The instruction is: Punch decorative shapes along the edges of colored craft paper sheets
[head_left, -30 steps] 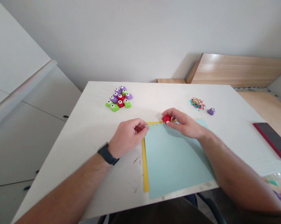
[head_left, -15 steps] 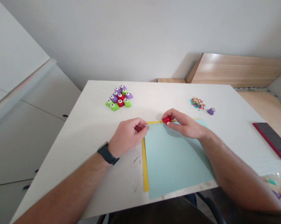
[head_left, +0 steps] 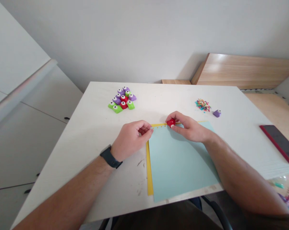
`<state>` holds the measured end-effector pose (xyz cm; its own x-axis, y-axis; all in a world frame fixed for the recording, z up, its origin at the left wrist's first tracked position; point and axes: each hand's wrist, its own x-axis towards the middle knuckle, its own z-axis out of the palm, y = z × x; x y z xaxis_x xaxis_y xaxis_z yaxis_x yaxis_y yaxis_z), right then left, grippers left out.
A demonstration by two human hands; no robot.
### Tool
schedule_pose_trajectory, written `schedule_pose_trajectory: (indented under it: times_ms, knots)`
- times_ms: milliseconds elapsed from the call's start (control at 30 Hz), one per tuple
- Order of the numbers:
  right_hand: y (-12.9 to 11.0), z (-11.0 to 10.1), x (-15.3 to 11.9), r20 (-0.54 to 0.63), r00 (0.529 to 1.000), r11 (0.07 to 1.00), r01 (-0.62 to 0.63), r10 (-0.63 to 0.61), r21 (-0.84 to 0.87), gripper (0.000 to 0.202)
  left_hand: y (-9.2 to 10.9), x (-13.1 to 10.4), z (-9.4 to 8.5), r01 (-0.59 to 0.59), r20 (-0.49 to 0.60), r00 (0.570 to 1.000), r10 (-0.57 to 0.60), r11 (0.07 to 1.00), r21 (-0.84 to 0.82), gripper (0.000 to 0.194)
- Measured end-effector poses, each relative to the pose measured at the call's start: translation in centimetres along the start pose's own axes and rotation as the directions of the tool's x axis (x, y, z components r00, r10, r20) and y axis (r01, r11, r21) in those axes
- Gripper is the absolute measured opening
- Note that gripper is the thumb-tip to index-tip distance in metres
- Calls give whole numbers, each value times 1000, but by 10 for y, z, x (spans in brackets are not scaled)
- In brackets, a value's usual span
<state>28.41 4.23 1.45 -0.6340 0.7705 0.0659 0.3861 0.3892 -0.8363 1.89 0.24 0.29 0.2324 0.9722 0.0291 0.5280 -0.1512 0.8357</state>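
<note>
A red craft hole punch (head_left: 171, 123) sits at the far edge of a light blue sheet of paper (head_left: 183, 166), gripped between the thumb and fingers of my right hand (head_left: 189, 127). The sheet's far left corner is pinched in my left hand (head_left: 135, 137). Between the two hands, a row of small punched shapes runs along that edge, with yellow showing through. Beneath the blue sheet lies a yellow sheet (head_left: 149, 179), visible at its left side and top.
Several purple, green and red punches (head_left: 121, 99) stand grouped at the far left of the white table (head_left: 91, 111). Small coloured paper bits (head_left: 203, 104) lie in a pile at the right, near a purple punch (head_left: 217, 113). A phone in a red case (head_left: 280, 142) rests at the right edge.
Both hands, the red punch and the sheets hold nearly the same positions. Only a slight shift of the camera view shows.
</note>
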Motion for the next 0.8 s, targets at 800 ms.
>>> schedule_pose_trajectory:
  times_ms: [800]
  knots:
    - [-2, 0, 0, 16, 1000, 1000, 10, -10, 2, 21, 1, -2, -1, -19, -3, 1000, 19, 1000, 8, 17]
